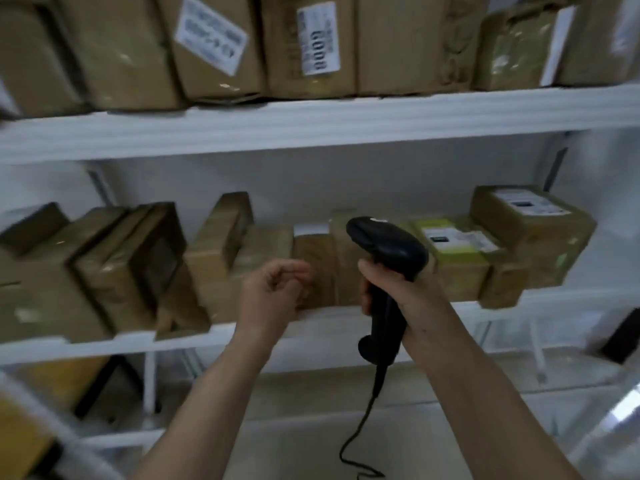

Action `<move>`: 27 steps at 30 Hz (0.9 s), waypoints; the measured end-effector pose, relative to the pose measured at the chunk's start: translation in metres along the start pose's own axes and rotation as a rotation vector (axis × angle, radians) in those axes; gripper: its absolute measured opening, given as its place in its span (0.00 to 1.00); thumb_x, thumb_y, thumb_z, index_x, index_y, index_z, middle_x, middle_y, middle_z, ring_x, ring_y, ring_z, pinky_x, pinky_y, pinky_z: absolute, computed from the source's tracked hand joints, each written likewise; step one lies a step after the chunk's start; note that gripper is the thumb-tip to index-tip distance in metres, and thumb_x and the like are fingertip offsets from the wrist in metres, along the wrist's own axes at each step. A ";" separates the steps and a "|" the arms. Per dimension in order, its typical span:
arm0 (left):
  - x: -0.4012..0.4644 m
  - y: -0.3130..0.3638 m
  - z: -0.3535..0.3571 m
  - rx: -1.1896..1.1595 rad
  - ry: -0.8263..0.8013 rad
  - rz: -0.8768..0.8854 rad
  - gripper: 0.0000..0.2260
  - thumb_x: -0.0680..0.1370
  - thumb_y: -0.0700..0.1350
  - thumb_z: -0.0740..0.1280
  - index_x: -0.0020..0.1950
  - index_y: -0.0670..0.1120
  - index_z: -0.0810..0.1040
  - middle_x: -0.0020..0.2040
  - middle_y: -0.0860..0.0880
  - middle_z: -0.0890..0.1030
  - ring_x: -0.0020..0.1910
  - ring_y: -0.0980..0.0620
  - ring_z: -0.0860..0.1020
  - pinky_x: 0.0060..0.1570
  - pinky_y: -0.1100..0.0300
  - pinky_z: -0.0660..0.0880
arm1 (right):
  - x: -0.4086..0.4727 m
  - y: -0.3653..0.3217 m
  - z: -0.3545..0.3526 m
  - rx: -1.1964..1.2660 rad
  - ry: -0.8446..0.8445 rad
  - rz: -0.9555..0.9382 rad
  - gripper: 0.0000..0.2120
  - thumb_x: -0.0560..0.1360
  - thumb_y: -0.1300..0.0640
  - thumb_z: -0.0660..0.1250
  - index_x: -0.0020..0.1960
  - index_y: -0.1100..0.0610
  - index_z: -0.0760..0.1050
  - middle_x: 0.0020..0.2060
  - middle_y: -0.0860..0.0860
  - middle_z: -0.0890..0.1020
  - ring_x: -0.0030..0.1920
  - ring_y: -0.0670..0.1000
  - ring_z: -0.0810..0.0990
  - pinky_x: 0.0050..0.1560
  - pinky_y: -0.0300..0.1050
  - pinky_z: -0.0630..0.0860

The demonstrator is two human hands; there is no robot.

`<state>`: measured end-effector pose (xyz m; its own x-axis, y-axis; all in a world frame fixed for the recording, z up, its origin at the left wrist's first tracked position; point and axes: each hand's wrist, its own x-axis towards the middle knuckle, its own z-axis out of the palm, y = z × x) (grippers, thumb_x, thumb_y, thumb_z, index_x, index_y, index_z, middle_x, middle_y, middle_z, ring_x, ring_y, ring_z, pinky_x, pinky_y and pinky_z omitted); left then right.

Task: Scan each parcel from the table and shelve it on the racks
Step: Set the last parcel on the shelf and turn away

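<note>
Parcels (221,258) crowd the middle shelf (346,323), labels blurred. Right hand (401,292) grips a scanner (388,254), hiding its trigger. Left hand (273,292) hangs loosely curled, holding nothing, near them.

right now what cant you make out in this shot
Head view only:
- Labels on the upper shelf parcels: blurred, text unreadable.
- Parcel behind the left hand: partly hidden; contact unclear.
- Scanner in the right hand: its window faces away.
- Scanner cable: cut off by the bottom edge.
- The table: out of frame.
</note>
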<state>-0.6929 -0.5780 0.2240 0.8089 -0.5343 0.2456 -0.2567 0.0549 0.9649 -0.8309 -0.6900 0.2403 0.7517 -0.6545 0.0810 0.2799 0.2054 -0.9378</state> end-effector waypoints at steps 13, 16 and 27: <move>-0.093 -0.062 -0.238 0.003 0.366 -0.280 0.11 0.79 0.32 0.64 0.43 0.46 0.81 0.35 0.50 0.81 0.30 0.59 0.77 0.33 0.67 0.75 | -0.037 0.120 0.182 0.051 -0.231 0.297 0.04 0.71 0.65 0.72 0.41 0.59 0.78 0.32 0.55 0.76 0.31 0.51 0.75 0.37 0.47 0.75; -0.108 -0.067 -0.274 0.024 0.438 -0.312 0.11 0.78 0.33 0.65 0.42 0.46 0.82 0.33 0.52 0.82 0.32 0.57 0.79 0.36 0.65 0.78 | -0.046 0.140 0.216 0.051 -0.272 0.360 0.03 0.72 0.65 0.72 0.42 0.58 0.79 0.32 0.55 0.76 0.31 0.51 0.76 0.38 0.47 0.75; -0.133 -0.056 -0.342 0.024 0.672 -0.314 0.08 0.77 0.33 0.67 0.44 0.46 0.82 0.31 0.55 0.81 0.29 0.62 0.77 0.31 0.70 0.74 | -0.046 0.169 0.302 -0.014 -0.553 0.411 0.02 0.73 0.64 0.71 0.43 0.59 0.78 0.32 0.55 0.75 0.33 0.52 0.75 0.38 0.46 0.76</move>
<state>-0.6058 -0.2216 0.1693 0.9935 0.1099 -0.0305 0.0349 -0.0386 0.9986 -0.6383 -0.4054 0.1804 0.9905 -0.0575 -0.1251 -0.0977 0.3460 -0.9331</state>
